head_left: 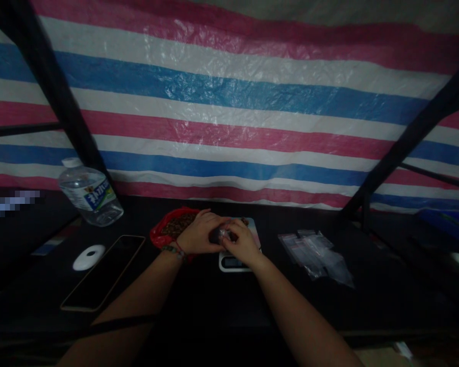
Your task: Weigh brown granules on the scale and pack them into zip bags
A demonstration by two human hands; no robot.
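Above a white digital scale (226,264), my left hand (201,233) and my right hand (245,243) meet around a small clear plastic bag (224,234). The fingers of both hands are closed on it. Something dark shows in or behind the bag, too dim to make out. Left of the hands lies a red plastic bag (157,230), opened out, with many small brown pieces (178,224) in it. My left hand and wrist cover its right side. Part of the scale's platform is hidden under the hands.
Several clear zip bags (317,255) lie on the black table (199,306) to the right. At left are a phone (103,275), a white ring-shaped object (87,257) and a large clear bottle (92,196). Dark frame posts (390,158) slant up before a striped sheet (229,107).
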